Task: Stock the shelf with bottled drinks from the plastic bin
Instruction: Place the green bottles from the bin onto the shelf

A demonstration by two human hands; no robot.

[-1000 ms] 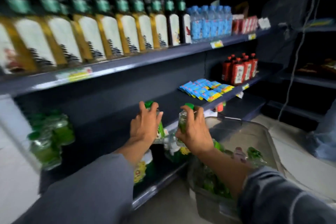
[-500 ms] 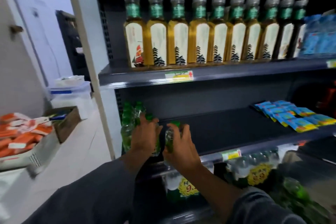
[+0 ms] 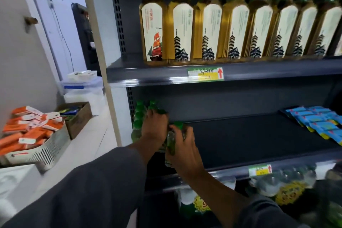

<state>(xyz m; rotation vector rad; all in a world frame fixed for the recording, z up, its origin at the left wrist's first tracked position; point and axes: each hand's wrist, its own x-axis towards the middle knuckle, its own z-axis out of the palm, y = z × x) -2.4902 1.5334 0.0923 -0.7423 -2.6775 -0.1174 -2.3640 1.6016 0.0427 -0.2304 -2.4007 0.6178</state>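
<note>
Setting two green-capped bottles (image 3: 171, 139), left hand (image 3: 154, 128) and right hand (image 3: 185, 151) each grasping one, beside few stocked bottles (image 3: 138, 116) on a mostly bare shelf (image 3: 249, 135).

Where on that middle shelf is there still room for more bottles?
The dark middle shelf lies bare between the right hand and the blue snack packets. Its left end is crowded: green-capped bottles stand there, and both hands, the left hand included, hold more.
</note>
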